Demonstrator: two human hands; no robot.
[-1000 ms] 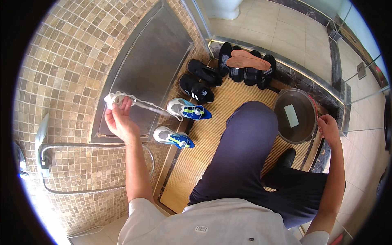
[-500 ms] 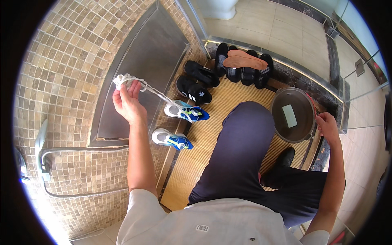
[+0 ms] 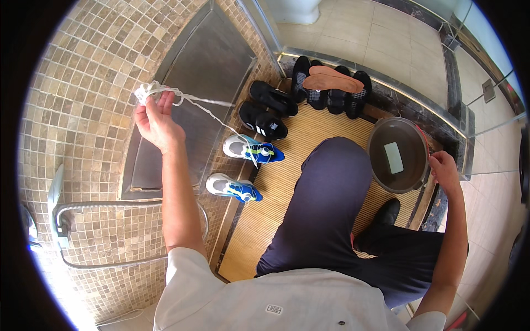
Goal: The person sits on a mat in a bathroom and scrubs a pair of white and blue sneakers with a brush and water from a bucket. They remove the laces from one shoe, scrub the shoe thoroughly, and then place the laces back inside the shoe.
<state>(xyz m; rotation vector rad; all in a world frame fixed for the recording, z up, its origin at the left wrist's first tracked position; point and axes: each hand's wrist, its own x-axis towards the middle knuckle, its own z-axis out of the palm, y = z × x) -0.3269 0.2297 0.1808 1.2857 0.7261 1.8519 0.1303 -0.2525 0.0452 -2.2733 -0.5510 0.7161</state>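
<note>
My left hand (image 3: 159,122) is raised in front of the dark wall panel, its fingers closed on a bunched white shoelace (image 3: 148,92). Two loose ends trail from the bundle to the right; one hangs down by the upper of two blue and white sneakers (image 3: 255,150). The other sneaker (image 3: 234,187) stands nearer me. My right hand (image 3: 443,168) is beside the rim of a dark round basin (image 3: 381,177), fingers pinched together. A thin red strip (image 3: 423,134) runs along the rim toward these fingers; whether they grip it is unclear. Inside the basin lies a pale green rectangular block (image 3: 393,158).
Black shoes (image 3: 273,99) sit by the tiled wall. Several dark insoles or shoes (image 3: 301,80) lean against the stone ledge, with orange-brown insoles (image 3: 333,81) on top. Bamboo matting (image 3: 298,129) covers the floor under my knee. A shower hose (image 3: 116,204) hangs at left.
My left hand has moved left and upward with the white shoelace, and its trailing ends have spread apart. My right hand has hardly moved.
</note>
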